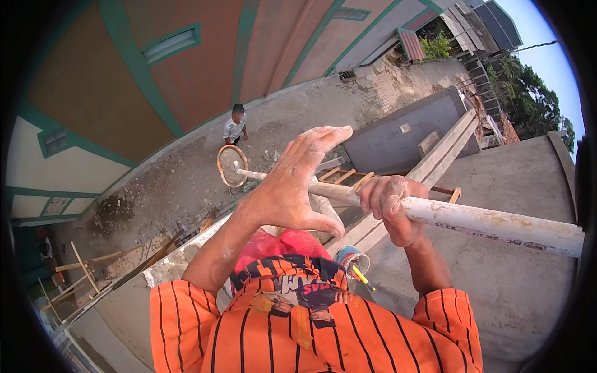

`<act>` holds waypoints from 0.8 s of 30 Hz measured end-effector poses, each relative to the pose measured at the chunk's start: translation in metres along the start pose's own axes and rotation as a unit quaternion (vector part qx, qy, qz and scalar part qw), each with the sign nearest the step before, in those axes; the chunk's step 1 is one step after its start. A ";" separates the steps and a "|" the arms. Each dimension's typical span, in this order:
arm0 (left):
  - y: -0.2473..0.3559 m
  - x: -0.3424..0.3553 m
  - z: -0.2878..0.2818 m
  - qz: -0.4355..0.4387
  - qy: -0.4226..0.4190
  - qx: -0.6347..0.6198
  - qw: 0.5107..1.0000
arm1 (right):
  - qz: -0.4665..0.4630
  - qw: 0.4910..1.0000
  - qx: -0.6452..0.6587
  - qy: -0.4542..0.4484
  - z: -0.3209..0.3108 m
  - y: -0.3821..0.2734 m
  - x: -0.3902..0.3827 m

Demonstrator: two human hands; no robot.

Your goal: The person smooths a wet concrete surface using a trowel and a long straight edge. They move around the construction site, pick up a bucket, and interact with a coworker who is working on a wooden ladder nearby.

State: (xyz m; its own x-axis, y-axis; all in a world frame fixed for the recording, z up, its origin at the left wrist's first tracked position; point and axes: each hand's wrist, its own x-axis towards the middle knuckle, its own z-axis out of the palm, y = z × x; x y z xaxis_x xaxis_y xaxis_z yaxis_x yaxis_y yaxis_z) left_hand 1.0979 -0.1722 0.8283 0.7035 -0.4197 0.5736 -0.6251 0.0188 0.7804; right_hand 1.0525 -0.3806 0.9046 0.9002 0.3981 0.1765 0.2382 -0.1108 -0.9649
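My right hand [396, 205] is wrapped round a long white plastic pipe [491, 227] smeared with dried mortar. The pipe runs from the right edge across in front of me to the far left. Its narrower far end meets a round grey thing with an orange rim [221, 171]; its kind and how it joins the pipe cannot be told. My left hand [291, 177] is open over the pipe, fingers stretched out and thumb apart. Pale dust coats its fingers, and the pipe passes behind it. Whether the palm touches the pipe is hidden.
Below the pipe stands a small bucket [352, 256] with a yellow-handled tool [360, 277]. Long wooden planks [444, 146] and a wooden ladder [342, 176] lie beyond my right hand. A grey block wall [398, 133] rises behind. Another person [234, 126] stands on the rubble-strewn ground below.
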 end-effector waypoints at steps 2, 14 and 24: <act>-0.072 -0.041 0.027 -0.188 -0.113 0.017 0.976 | -0.073 0.996 0.044 0.007 -0.029 -0.058 -0.004; -0.018 -0.005 0.260 -0.165 -0.068 -0.103 0.979 | 0.037 0.941 0.113 0.316 0.017 0.012 -0.174; 0.083 0.033 0.413 -0.079 -0.206 -0.208 0.953 | -0.044 0.940 -0.019 0.339 -0.072 -0.103 -0.249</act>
State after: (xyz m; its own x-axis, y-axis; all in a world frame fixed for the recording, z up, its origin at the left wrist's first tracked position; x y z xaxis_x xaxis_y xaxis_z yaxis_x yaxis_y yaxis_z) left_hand 0.9298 -0.5592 0.8096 0.5308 -0.7667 0.3612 -0.2740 0.2481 0.9292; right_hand 0.8304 -0.5336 0.9745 0.8987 -0.2633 0.3507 0.3233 -0.1425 -0.9355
